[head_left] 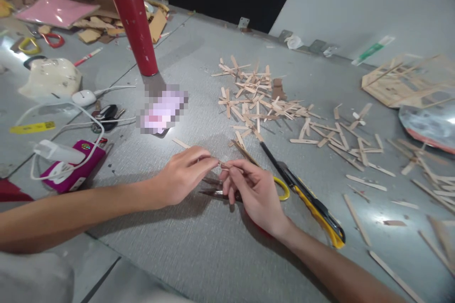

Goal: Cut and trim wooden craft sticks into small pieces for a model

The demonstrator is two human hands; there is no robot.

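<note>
At nine o'clock from my hands, a white charger (59, 151) lies upon a purple box (93, 163) on the bench (152, 255). A red bottle (137, 31) stands at eleven o'clock, and a blurred phone (165, 109) lies nearer, at ten. My left hand (186, 173) is pinching a small wooden piece (222, 164), which is in the middle, between both hands. My right hand (256, 194) pinches it also, above the scissors (285, 189). Wooden sticks (258, 94) are heaped at one o'clock; a knife (308, 200) lies at four.

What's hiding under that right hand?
Dark metal tips poke out left of the right hand, a yellow handle right. The hand covers the middle, so whether they join can't be seen.
</note>
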